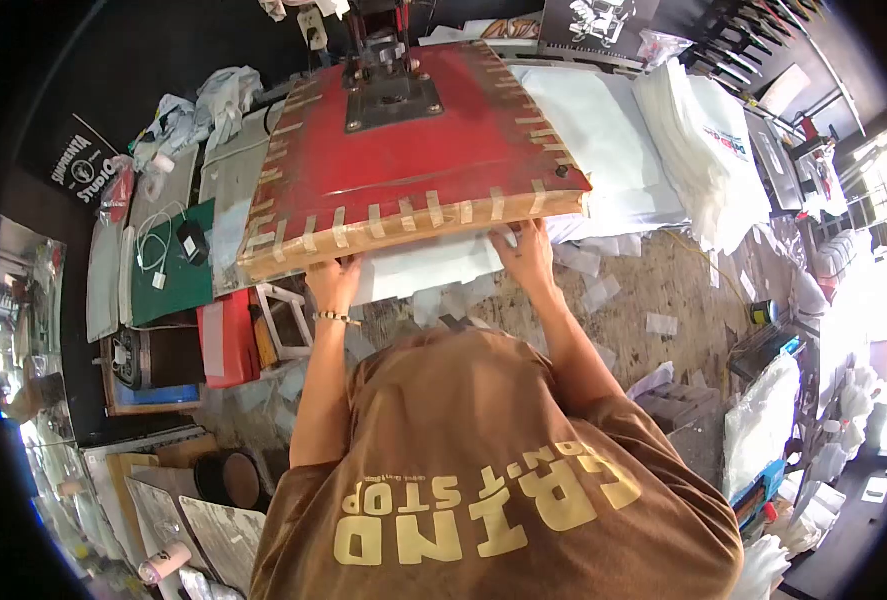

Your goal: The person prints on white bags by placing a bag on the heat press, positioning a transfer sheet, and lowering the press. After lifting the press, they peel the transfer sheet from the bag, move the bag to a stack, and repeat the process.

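White sheet point(423, 268), thin and pale, at two bare hands

Item one: the sheet, seen by me from my remote post. Place: between the left hand point(333, 285) and the right hand point(525, 255), its near part showing, its far part hidden beneath the red padded plate point(403, 150).

Item two: left hand. Fingers bent, tips hidden under the plate's taped front edge point(393, 225); I cannot tell how far open it is or whether it pinches anything.

Item three: right hand. Fingers partly curled at the sheet's right side, close below the same edge; grip not certain to me.

Item four: neighbours. Beyond the right hand, to its right, a white cloth pile point(698, 150); left of the left hand, a green mat point(171, 265) bearing a white cable point(153, 240).

Handling, my judgement: light, soft, inclined to sag or crease, little stiffness of its own. Best held by both side edges near the front corners, evenly taut, knuckles kept low and off the plate, which looks heavy and rigid.
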A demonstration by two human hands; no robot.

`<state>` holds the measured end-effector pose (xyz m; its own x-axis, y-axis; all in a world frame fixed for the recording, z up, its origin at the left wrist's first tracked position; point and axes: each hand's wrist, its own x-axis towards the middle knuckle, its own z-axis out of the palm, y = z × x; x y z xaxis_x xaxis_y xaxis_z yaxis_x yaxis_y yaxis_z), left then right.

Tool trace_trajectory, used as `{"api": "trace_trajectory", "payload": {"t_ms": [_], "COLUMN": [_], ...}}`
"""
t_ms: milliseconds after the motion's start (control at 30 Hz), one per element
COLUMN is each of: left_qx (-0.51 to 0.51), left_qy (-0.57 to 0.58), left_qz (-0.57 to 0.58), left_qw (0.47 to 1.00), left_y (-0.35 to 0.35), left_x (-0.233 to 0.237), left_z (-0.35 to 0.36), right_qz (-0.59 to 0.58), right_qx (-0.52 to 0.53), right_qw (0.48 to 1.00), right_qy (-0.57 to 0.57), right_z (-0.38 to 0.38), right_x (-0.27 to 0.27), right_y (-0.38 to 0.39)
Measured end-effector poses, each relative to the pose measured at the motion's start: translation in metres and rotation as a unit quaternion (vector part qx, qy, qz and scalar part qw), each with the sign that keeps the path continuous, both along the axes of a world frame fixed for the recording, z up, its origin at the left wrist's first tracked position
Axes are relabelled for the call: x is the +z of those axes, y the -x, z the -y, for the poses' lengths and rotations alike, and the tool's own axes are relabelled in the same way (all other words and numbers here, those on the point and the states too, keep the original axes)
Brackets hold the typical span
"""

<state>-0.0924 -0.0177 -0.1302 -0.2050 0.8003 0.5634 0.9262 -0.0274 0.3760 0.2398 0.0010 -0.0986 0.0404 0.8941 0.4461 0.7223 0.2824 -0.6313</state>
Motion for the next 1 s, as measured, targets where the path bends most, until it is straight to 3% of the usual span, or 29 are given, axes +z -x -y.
{"api": "trace_trajectory", "payload": {"t_ms": [33,100,167,233,300,433,633,733,833,900,1000], "left_qx": [0.018,0.036,0.023,0.002,-0.003,-0.02,-0.018,-0.026,-0.031,-0.017,-0.083], "left_qy": [-0.037,-0.061,0.142,0.082,0.096,0.08,0.082,0.093,0.108,0.053,0.044], "left_qz": [0.024,0.052,0.23,0.236,0.284,0.302,0.286,0.29,0.243,0.092,0.074], "left_qw": [0.999,0.996,0.963,0.968,0.954,0.95,0.954,0.952,0.964,0.994,0.993], "left_y": [0.0,0.001,0.009,0.006,0.005,0.01,0.016,0.019,0.023,0.022,0.022], "left_x": [0.0,-0.001,0.002,0.011,0.02,0.013,0.007,0.004,0.01,0.009,0.015], "left_z": [-0.005,-0.003,0.002,0.004,0.007,0.009,0.003,0.004,-0.004,-0.013,-0.056], "right_qz": [-0.052,-0.031,-0.094,-0.089,-0.093,-0.089,-0.09,-0.104,-0.019,0.043,0.089], "right_qx": [0.002,0.029,0.009,0.002,0.02,0.054,0.08,0.094,0.048,-0.001,-0.025], "right_qw": [0.997,0.998,0.99,0.994,0.984,0.979,0.971,0.976,0.971,0.993,0.995], "right_qy": [0.054,0.039,0.103,0.07,0.152,0.177,0.205,0.166,0.234,0.109,0.025], "right_z": [0.001,-0.003,0.004,0.007,0.009,0.009,0.011,0.012,0.002,-0.007,-0.027], "right_x": [0.007,-0.015,-0.019,-0.013,-0.006,-0.014,0.001,0.008,0.018,0.004,0.005], "right_y": [0.003,-0.007,-0.005,-0.006,-0.01,-0.016,-0.017,-0.014,-0.009,-0.007,0.002]}}
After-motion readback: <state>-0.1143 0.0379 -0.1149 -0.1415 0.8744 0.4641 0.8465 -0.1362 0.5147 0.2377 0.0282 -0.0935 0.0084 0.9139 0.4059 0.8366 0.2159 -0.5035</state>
